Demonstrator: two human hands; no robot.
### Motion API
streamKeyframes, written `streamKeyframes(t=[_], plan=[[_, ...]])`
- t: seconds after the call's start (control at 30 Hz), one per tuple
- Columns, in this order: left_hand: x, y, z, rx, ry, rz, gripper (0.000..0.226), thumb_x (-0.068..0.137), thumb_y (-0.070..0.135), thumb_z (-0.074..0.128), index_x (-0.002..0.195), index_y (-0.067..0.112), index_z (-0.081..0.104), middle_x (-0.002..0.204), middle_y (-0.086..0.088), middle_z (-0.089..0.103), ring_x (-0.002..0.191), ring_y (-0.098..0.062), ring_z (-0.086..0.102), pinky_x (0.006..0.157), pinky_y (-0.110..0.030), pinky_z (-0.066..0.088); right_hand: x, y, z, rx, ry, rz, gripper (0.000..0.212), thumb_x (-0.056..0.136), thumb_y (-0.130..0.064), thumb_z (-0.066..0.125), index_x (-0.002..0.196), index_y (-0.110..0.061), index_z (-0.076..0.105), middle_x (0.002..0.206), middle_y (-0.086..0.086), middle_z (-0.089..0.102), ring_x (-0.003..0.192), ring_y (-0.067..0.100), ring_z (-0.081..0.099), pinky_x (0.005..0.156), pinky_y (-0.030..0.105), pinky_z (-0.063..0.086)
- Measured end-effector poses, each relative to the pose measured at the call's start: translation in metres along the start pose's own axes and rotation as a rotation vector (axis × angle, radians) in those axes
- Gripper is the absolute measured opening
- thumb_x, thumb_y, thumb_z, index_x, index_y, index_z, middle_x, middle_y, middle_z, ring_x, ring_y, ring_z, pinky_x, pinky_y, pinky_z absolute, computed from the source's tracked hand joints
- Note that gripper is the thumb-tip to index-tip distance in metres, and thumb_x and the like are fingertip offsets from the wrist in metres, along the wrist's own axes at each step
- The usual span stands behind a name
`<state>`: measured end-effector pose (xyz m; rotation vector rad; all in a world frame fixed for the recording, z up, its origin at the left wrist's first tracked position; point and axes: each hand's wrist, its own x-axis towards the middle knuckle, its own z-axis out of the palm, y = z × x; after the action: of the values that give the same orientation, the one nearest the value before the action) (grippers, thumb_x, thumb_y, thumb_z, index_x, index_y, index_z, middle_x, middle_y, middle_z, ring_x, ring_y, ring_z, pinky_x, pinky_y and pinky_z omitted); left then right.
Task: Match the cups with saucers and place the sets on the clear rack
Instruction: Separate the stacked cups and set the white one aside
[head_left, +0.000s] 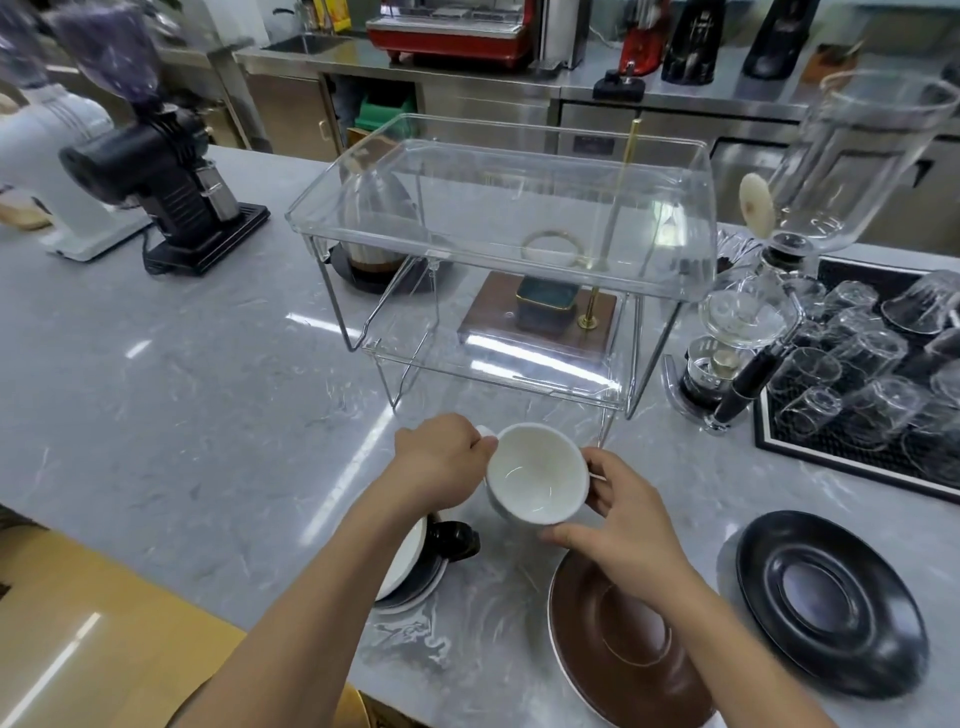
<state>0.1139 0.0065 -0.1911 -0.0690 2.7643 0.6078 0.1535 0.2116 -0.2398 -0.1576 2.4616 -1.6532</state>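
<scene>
Head view shows both your hands, left (441, 462) and right (618, 512), gripping the white cup (537, 473) above the desk (208, 415), with the clear rack (498, 218) bare and no set matched yet.

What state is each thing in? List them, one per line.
cup: empty, off the counter, held by both hands
left hand: grips the cup's handle side
right hand: holds the cup's right rim
brown saucer: bare, on the counter
black saucer: bare, on the counter
clear rack: both shelves empty
glasses: upside down on the mat
</scene>
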Motion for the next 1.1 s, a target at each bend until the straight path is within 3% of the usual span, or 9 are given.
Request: streamKeyframes(t=[0.1,0.17,0.37,0.57,0.7,0.8,0.93,1.03,1.1], plan=[[0.009,0.002,-0.001,0.053,-0.102,0.004,0.047,0.103,0.033,0.041,0.061,0.017,0.051,0.069,0.003,0.056,0.08,-0.026,0.055,0.096,-0.041,0.037,0.006,0.004,0.001,-0.024,0.003,0.026,0.071,0.043,-0.034,0.089,0.105,-0.044,0.057,0.11,-0.018,0.067,0.108,0.004,0.064,0.093,0.026,0.051],[0.016,-0.001,0.0,0.031,-0.164,0.011,0.048,0.1,0.029,0.046,0.054,0.02,0.056,0.064,0.004,0.059,0.08,-0.028,0.062,0.091,-0.04,0.043,0.009,0.005,0.0,-0.067,-0.008,0.035,0.072,0.044,-0.03,0.09,0.105,-0.044,0.055,0.111,-0.016,0.065,0.107,0.008,0.063,0.093,0.03,0.052],[0.03,-0.005,0.007,-0.013,-0.261,-0.003,0.04,0.097,0.024,0.051,0.061,0.015,0.066,0.073,-0.005,0.072,0.066,-0.02,0.06,0.074,-0.034,0.051,0.014,0.01,0.0,-0.19,-0.026,0.057,0.076,0.048,-0.023,0.093,0.111,-0.036,0.052,0.108,-0.011,0.064,0.101,0.01,0.062,0.085,0.029,0.052],[0.032,-0.005,0.011,0.048,-0.254,-0.013,0.042,0.096,0.024,0.052,0.055,0.019,0.063,0.076,-0.005,0.075,0.068,-0.021,0.061,0.081,-0.038,0.055,0.016,0.01,0.0,-0.262,-0.046,0.04,0.075,0.05,-0.023,0.092,0.111,-0.035,0.051,0.109,-0.008,0.061,0.099,0.011,0.06,0.077,0.02,0.045],[0.031,-0.004,0.011,0.067,-0.246,-0.028,0.036,0.097,0.026,0.052,0.067,0.016,0.07,0.073,0.003,0.075,0.076,-0.021,0.066,0.087,-0.039,0.054,0.017,0.011,0.001,-0.307,-0.06,0.03,0.077,0.052,-0.028,0.091,0.118,-0.031,0.052,0.113,-0.007,0.059,0.101,0.012,0.058,0.081,0.024,0.045],[0.03,0.001,0.011,0.156,-0.194,-0.05,0.032,0.098,0.03,0.05,0.078,0.017,0.072,0.066,0.008,0.064,0.078,-0.019,0.059,0.094,-0.038,0.041,0.016,0.011,0.001,-0.328,-0.064,0.029,0.076,0.051,-0.032,0.089,0.118,-0.032,0.052,0.113,-0.008,0.059,0.102,0.011,0.057,0.083,0.026,0.046],[0.028,0.002,0.016,0.21,-0.134,-0.075,0.027,0.098,0.031,0.049,0.083,0.018,0.066,0.081,0.003,0.071,0.09,-0.021,0.062,0.103,-0.042,0.029,0.013,0.009,-0.001,-0.339,-0.064,0.029,0.074,0.053,-0.035,0.086,0.118,-0.034,0.052,0.113,-0.009,0.06,0.103,0.01,0.057,0.086,0.028,0.048],[0.026,0.001,0.014,0.209,-0.101,-0.075,0.029,0.099,0.032,0.047,0.089,0.015,0.068,0.095,-0.001,0.077,0.1,-0.023,0.065,0.105,-0.042,0.031,0.009,0.007,-0.005,-0.36,-0.068,0.036,0.075,0.055,-0.036,0.085,0.122,-0.034,0.052,0.116,-0.009,0.06,0.106,0.011,0.056,0.092,0.03,0.048],[0.023,0.002,0.006,0.165,-0.056,-0.055,0.033,0.098,0.031,0.047,0.093,0.013,0.074,0.091,0.0,0.078,0.096,-0.021,0.067,0.104,-0.04,0.035,0.007,0.005,-0.009,-0.379,-0.067,0.035,0.081,0.057,-0.034,0.087,0.129,-0.03,0.051,0.122,-0.01,0.057,0.112,0.013,0.055,0.097,0.031,0.046]])
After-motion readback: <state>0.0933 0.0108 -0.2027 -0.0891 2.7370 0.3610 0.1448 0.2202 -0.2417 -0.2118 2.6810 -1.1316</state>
